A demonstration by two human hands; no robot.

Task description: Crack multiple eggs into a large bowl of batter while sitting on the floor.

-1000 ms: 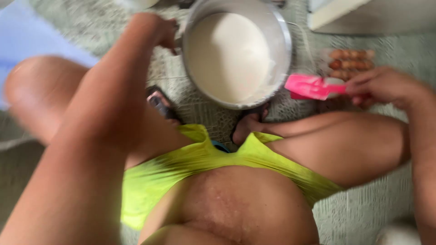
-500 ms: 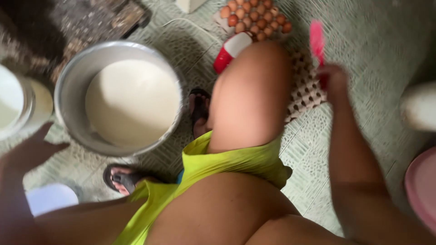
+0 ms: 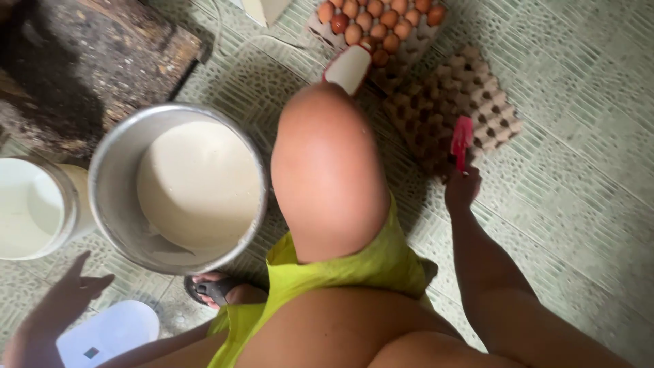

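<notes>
sitting low on the floor, you have your right hand closed around a pink spatula. its flat, smooth rubbery blade points away from you and lies over an empty egg tray. that tray is brown, bumpy cardboard with rows of little cups. just past it sits a second tray full of round brown eggs. a red and white scoop-shaped thing lies at the near edge of the full tray.

your left hand is open, with fingers spread wide, and it holds nothing. it hovers near the bottom rim of a big round metal pot. the pot is shiny and grey, and it holds a smooth, creamy, pale batter. a white round bucket touches the pot on its left side. below your left hand is a flat white thing with rounded corners.

your bare knee sticks up between the pot and the egg trays. you wear bright yellow-green shorts, soft and wrinkled. your foot in a dark sandal peeks out under the pot. the floor is pale green tile with a pebbly pattern. a rough, dark block sits behind the pot.
</notes>
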